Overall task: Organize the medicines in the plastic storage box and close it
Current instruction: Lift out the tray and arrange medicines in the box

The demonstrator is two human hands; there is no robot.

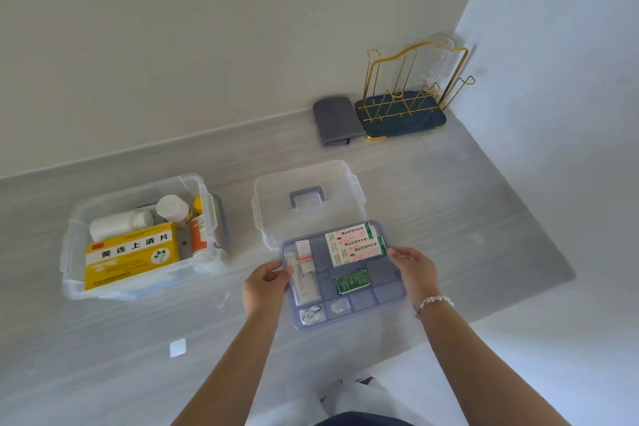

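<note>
A clear plastic storage box (74, 252) stands open at the left, holding a yellow medicine carton (131, 254), white bottles (119, 223) and an orange-labelled tube (198, 235). Its clear lid (276, 197) with a grey handle (307, 196) lies flat in the middle. A grey divided tray (378, 273) with white-and-green boxes (356, 244), a green blister pack (352, 282) and small packets sits in front of the lid. My left hand (264, 287) grips the tray's left edge. My right hand (415, 268) grips its right edge.
A folded grey cloth (335, 121) and a gold wire rack on a dark tray (404, 114) stand in the back right corner with a glass (441, 59). A small white square (178, 346) lies on the counter near me. The counter edge drops off at the right.
</note>
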